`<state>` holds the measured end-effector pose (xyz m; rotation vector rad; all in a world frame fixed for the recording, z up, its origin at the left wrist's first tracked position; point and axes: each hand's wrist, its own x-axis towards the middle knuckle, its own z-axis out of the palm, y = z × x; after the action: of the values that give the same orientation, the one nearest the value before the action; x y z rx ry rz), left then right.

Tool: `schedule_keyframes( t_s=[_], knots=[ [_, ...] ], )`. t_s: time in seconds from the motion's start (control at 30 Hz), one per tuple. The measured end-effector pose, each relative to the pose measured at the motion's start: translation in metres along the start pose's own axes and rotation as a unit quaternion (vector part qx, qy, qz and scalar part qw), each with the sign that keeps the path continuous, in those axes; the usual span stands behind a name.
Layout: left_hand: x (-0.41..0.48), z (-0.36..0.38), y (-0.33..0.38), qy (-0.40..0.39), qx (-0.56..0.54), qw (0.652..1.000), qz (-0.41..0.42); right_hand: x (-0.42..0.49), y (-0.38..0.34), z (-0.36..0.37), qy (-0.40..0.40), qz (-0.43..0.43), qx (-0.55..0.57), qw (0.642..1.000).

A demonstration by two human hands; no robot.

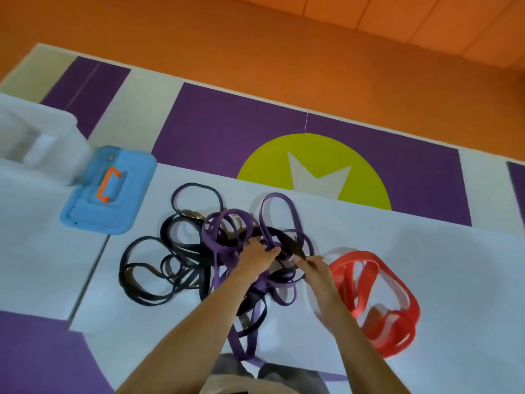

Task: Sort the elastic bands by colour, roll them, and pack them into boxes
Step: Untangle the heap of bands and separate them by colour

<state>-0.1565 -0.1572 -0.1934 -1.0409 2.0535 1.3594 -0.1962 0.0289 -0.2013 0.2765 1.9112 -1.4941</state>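
Note:
A tangled heap of elastic bands lies on a white sheet on the floor. Black bands spread to the left, purple bands loop through the middle, and red bands lie apart in their own pile to the right. My left hand reaches into the middle of the tangle, its fingers curled around purple and black bands. My right hand is beside it, fingertips pinching a black band at the heap's right edge. Motion blurs the right hand.
A blue lid with an orange handle lies at the back left of the sheet. A clear plastic box stands further left. Behind the sheet runs a purple mat with a green circle.

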Motion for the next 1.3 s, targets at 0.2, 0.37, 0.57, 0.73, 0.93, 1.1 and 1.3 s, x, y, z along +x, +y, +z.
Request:
schedule_keyframes(
  t_s=[0.2,0.37,0.57,0.73,0.93,1.1,1.3],
  knots=[
    [0.018,0.026,0.004,0.103,0.125,0.984,-0.078,0.016,0.004,-0.013,-0.025,0.001,0.006,1.000],
    [0.018,0.026,-0.010,0.168,-0.060,0.983,-0.047,0.039,0.016,-0.032,0.021,0.025,-0.006,0.999],
    [-0.012,0.009,-0.020,0.174,-0.320,0.930,-0.051,0.048,0.020,-0.035,0.042,0.024,-0.030,0.998],
    [-0.037,-0.021,-0.006,0.175,-0.404,0.897,-0.015,0.050,0.024,-0.031,0.082,0.021,-0.051,0.995],
    [-0.039,-0.080,0.003,0.208,-0.590,0.780,-0.004,0.036,0.022,-0.038,0.138,0.014,-0.052,0.989],
    [-0.023,-0.106,-0.011,0.166,-0.525,0.832,-0.067,0.011,0.012,-0.030,0.145,-0.038,-0.119,0.982],
    [-0.032,-0.062,-0.027,0.394,-0.047,0.911,0.115,-0.018,0.000,-0.023,0.158,-0.064,-0.163,0.972]
  ],
)
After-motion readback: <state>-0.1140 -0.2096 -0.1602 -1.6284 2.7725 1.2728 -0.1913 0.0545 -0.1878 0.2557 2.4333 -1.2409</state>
